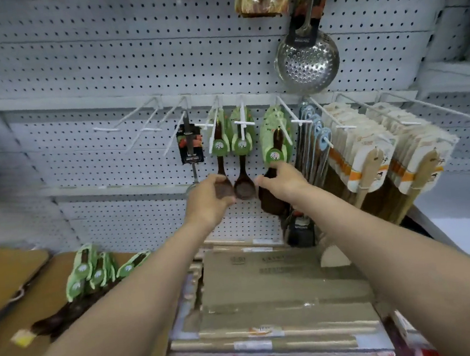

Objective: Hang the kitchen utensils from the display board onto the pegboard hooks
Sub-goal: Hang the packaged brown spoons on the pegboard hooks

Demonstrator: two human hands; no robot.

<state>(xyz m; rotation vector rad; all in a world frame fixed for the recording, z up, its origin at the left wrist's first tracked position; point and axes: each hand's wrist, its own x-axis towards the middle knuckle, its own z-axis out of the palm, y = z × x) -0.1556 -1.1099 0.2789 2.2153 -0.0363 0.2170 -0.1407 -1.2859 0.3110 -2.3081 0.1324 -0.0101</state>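
Dark wooden spoons on green cards hang from white hooks on the grey pegboard (100,64). My left hand (207,199) grips the bowl of the leftmost hanging spoon (219,147). A second spoon (244,187) hangs free between my hands. My right hand (282,181) grips a dark wooden spatula (272,203) that hangs on the hook to the right, under a green card (274,139). A pile of more green-carded spoons (93,276) lies on a brown board (60,265) at the lower left.
Bare white hooks (138,121) stick out left of the spoons. A steel skimmer (307,60) hangs above right. Packs of chopsticks (369,146) and light wooden spatulas fill the right hooks. Flat boxed packs (278,295) are stacked below my arms.
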